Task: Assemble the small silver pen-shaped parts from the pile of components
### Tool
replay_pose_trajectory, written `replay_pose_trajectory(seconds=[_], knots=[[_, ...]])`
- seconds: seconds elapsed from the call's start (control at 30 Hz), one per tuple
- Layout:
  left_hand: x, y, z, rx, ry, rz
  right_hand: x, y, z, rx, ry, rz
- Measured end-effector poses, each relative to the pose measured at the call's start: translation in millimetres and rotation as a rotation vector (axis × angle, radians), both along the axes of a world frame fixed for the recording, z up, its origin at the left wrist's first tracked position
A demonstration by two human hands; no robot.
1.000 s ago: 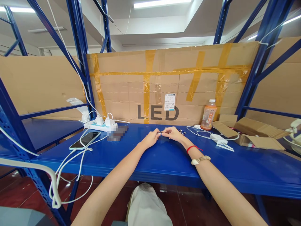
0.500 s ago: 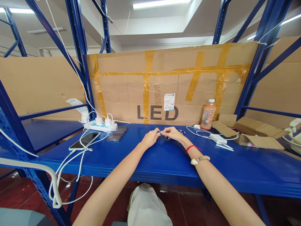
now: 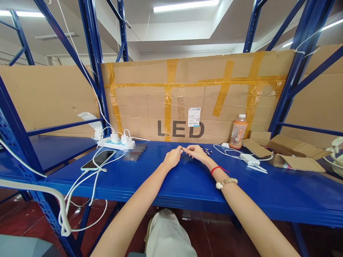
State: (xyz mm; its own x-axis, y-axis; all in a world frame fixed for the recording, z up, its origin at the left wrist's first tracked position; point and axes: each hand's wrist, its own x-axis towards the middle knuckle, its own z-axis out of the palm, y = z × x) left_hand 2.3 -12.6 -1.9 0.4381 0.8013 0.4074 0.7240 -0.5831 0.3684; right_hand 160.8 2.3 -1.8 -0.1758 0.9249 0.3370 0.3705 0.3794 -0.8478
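Note:
My left hand (image 3: 173, 157) and my right hand (image 3: 195, 152) meet at the fingertips, a little above the blue shelf top (image 3: 187, 182). The fingers of both are closed in a pinch. Between them shows a trace of something small and whitish, too small to name. Just beyond my right hand lies a little heap of small dark blue and metallic pieces (image 3: 207, 150), partly hidden by that hand. A red string and a beaded bracelet circle my right wrist.
To the left are a phone (image 3: 98, 160), a white power strip (image 3: 115, 143) with plugs, and looping white cables. On the right stand an orange drink bottle (image 3: 238, 132), a white charger (image 3: 249, 159) with its cord, and an opened cardboard box (image 3: 294, 157). A cardboard sheet (image 3: 150, 103) closes the back.
The whole view has shifted slightly. My fingertips have drawn a little closer together, and less of the small whitish thing shows between them.

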Motion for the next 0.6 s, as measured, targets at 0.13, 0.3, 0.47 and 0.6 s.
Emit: replay_pose_trajectory(seconds=[0.13,0.3,0.47,0.6], knots=[[1.6,-2.3,2.4,-0.004,-0.014,0.027,0.0,-1.2,1.9,0.057,0.017,-0.013],[1.8,-4.3,5.2,-0.008,-0.043,0.059,0.0,2.1,0.3,0.098,0.072,-0.035],[1.4,-4.0,5.1,0.026,-0.071,0.080,0.9,3.4,-1.4,0.059,0.081,-0.002],[1.7,-3.4,3.6,0.038,-0.073,0.079,1.2,1.0,-0.1,0.053,0.115,-0.003]])
